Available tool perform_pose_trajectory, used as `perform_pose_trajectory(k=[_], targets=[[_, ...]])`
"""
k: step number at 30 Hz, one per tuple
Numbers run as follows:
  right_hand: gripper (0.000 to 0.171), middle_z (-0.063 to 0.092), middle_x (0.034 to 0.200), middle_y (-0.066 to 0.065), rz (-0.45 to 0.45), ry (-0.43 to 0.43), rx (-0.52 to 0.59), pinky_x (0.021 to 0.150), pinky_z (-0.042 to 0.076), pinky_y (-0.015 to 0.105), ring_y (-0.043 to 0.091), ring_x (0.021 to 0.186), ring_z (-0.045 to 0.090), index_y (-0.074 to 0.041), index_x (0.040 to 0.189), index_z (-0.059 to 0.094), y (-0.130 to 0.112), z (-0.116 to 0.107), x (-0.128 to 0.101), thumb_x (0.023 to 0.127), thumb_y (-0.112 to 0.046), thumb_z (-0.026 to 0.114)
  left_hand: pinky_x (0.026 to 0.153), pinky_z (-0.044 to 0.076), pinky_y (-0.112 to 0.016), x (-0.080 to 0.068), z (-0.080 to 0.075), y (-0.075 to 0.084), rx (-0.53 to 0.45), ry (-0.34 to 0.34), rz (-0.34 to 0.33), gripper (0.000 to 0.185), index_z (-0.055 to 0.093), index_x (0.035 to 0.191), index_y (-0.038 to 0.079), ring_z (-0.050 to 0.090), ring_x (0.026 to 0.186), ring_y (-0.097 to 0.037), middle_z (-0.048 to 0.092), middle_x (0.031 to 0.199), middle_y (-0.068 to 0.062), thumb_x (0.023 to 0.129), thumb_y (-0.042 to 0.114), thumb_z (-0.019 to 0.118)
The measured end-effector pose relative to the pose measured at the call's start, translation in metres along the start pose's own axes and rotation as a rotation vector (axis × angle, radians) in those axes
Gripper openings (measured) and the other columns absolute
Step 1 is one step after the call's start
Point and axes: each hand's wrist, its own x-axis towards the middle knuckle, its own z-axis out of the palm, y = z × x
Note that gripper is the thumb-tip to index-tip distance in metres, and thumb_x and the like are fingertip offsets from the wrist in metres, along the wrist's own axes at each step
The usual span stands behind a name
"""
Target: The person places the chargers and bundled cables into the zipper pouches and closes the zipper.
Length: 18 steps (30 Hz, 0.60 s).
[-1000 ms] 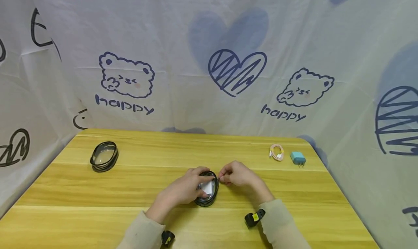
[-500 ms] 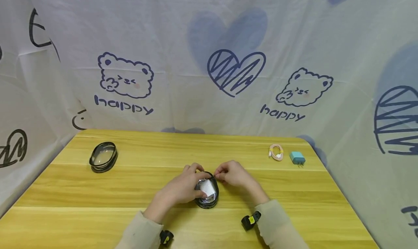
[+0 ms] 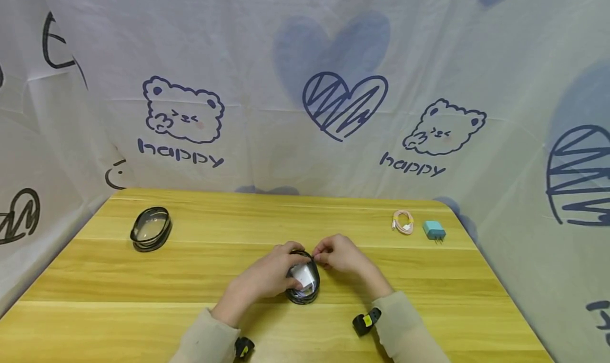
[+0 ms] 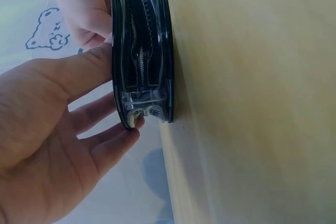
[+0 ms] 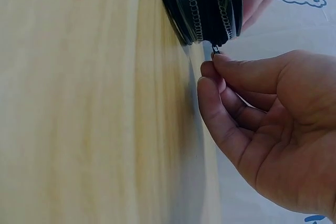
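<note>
A small rounded clear pouch with black trim [image 3: 310, 291] stands at mid-table, a white item [image 3: 302, 274] visible through its face. My left hand [image 3: 267, 272] grips it from the left, thumb on the near face and fingers around the far side. In the left wrist view, the black zipper [image 4: 140, 59] runs along the pouch's edge, its teeth partly closed. My right hand [image 3: 347, 257], at the pouch's upper right, pinches the small zipper pull [image 5: 216, 50] between thumb and forefinger.
A second clear pouch with black trim [image 3: 151, 230] sits at the back left. A coiled pale pink cable [image 3: 404, 223] and a blue plug adapter [image 3: 434, 229] lie at the back right. A printed white cloth [image 3: 267, 141] hangs behind the wooden table [image 3: 229, 220].
My right hand has shifted slightly left along the pouch's top edge, with the zipper pull. My left fingers adjusted a little on the pouch, which stays nearly in place.
</note>
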Motion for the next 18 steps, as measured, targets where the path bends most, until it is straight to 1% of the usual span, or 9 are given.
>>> perform_pose_trajectory(k=[7, 13, 18], targets=[[0.009, 0.07, 0.082, 0.003, -0.001, -0.015, -0.029, 0.065, 0.056, 0.026, 0.012, 0.071, 0.063, 0.0, 0.093, 0.075, 0.0, -0.004, -0.003, 0.099, -0.001, 0.067, 0.101, 0.054, -0.045, 0.001, 0.0, 0.003, 0.036, -0.009, -0.015, 0.054, 0.066, 0.138, 0.002, 0.054, 0.13, -0.038, 0.05, 0.15, -0.018, 0.089, 0.017, 0.083], [0.009, 0.068, 0.079, 0.003, 0.01, -0.086, -0.016, 0.063, 0.052, 0.023, 0.011, 0.069, 0.06, 0.001, 0.091, 0.074, 0.0, -0.012, -0.006, 0.096, 0.002, 0.067, 0.097, 0.056, -0.043, 0.0, 0.0, 0.005, 0.035, -0.001, -0.025, 0.054, 0.066, 0.138, 0.001, 0.055, 0.127, -0.036, 0.051, 0.148, -0.017, 0.089, 0.016, 0.083], [0.009, 0.069, 0.08, 0.002, 0.003, -0.122, -0.03, 0.064, 0.054, 0.024, 0.011, 0.068, 0.062, 0.0, 0.091, 0.074, 0.001, -0.016, -0.007, 0.097, 0.001, 0.068, 0.097, 0.055, -0.044, 0.0, 0.001, 0.004, 0.014, 0.0, -0.025, 0.054, 0.066, 0.137, 0.002, 0.055, 0.127, -0.037, 0.051, 0.147, -0.018, 0.089, 0.016, 0.084]])
